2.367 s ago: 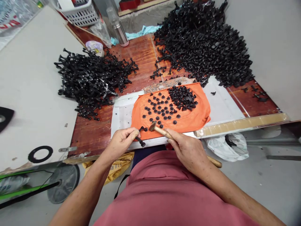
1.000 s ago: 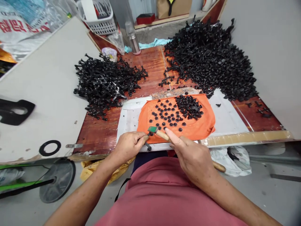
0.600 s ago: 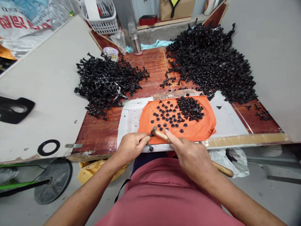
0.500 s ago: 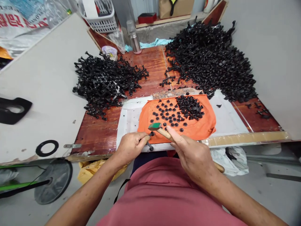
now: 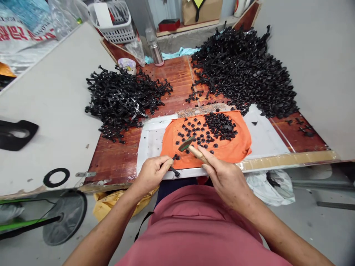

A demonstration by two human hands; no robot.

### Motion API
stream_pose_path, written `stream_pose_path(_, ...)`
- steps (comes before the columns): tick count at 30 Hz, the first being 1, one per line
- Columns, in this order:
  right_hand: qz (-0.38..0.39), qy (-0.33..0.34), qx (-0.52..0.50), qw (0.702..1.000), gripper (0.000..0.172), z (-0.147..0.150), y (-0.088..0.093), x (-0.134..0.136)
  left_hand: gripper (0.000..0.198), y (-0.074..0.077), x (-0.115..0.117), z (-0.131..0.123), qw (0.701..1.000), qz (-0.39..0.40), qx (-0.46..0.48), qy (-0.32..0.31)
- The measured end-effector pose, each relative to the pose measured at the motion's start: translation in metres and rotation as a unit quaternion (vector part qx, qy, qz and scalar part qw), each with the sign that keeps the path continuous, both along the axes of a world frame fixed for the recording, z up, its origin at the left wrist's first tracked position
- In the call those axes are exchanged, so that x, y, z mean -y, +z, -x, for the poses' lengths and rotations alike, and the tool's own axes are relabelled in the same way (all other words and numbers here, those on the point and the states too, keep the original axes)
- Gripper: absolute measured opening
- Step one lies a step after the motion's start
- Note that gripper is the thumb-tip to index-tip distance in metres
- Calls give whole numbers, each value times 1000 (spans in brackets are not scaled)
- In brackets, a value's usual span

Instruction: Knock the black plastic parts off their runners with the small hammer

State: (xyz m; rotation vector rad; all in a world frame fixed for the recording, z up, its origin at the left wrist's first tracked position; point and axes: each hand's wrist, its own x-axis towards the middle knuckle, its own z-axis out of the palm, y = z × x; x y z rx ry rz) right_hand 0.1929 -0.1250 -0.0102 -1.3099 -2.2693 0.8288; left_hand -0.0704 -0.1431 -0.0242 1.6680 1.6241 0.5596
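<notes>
My left hand (image 5: 152,173) is closed in a pinch on a small black plastic strip part (image 5: 174,170) at the near edge of the orange cloth (image 5: 235,142). My right hand (image 5: 226,177) grips the wooden handle of a small hammer (image 5: 186,144), whose green-topped head is raised just above the cloth, over the strip part. Several small black round caps (image 5: 197,135) lie spread on the cloth, with a heap of them (image 5: 222,125) at its far right.
A pile of black strip parts (image 5: 122,98) lies at the left of the red wooden table (image 5: 116,157), and a much larger black pile (image 5: 246,74) at the back right. A white board (image 5: 263,133) lies under the cloth. A metal flask (image 5: 155,51) and a basket (image 5: 113,22) stand behind.
The hammer head has gone down onto the part and come up again; it is now raised a little higher. My left hand keeps its pinch in the same place. The camera has shifted slightly.
</notes>
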Motion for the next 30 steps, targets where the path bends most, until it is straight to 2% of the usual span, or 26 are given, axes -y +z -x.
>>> stream_pose_path(3, 37, -14, -26, 999, 51, 0, -4, 0, 42, -2, 3, 1, 993, 27, 103, 50)
stream_pose_path(6, 64, -21, -57, 996, 36, 7, -8, -3, 45, -1, 9, 2, 962, 86, 232, 115)
stream_pose_path(8, 63, -23, -68, 995, 21, 14, -9, -7, 46, 0, 13, 2, 921, 153, 329, 144)
stream_pose_path(10, 54, -22, -71, 996, 12, 21, -8, -10, 42, 2, 16, 3, 866, 217, 422, 157)
stream_pose_path(14, 67, -12, -82, 994, 13, 32, -4, -14, 40, 5, 20, 6, 764, 286, 554, 165)
stream_pose_path(16, 86, -6, -85, 993, 15, 33, -4, -11, 40, 6, 22, 8, 733, 301, 588, 160)
stream_pose_path(18, 101, -4, -79, 992, 14, 31, -5, -7, 41, 5, 24, 8, 718, 306, 606, 154)
stream_pose_path(20, 110, -6, -60, 992, 14, 24, -7, -1, 42, 4, 26, 8, 720, 305, 605, 152)
stream_pose_path(21, 111, -7, -43, 993, 14, 20, -8, 2, 43, 5, 27, 7, 730, 299, 594, 155)
stream_pose_path(23, 101, -13, 0, 995, 17, 9, -10, 8, 42, 5, 27, 4, 775, 271, 545, 171)
stream_pose_path(27, 44, -23, 67, 997, 25, -12, -19, 19, 48, 8, 24, -2, 892, 169, 365, 207)
stream_pose_path(29, 29, -13, 73, 997, 31, -17, -24, 22, 52, 9, 21, -3, 914, 149, 320, 202)
stream_pose_path(30, 26, -7, 73, 997, 34, -18, -26, 23, 53, 10, 19, -3, 909, 157, 331, 197)
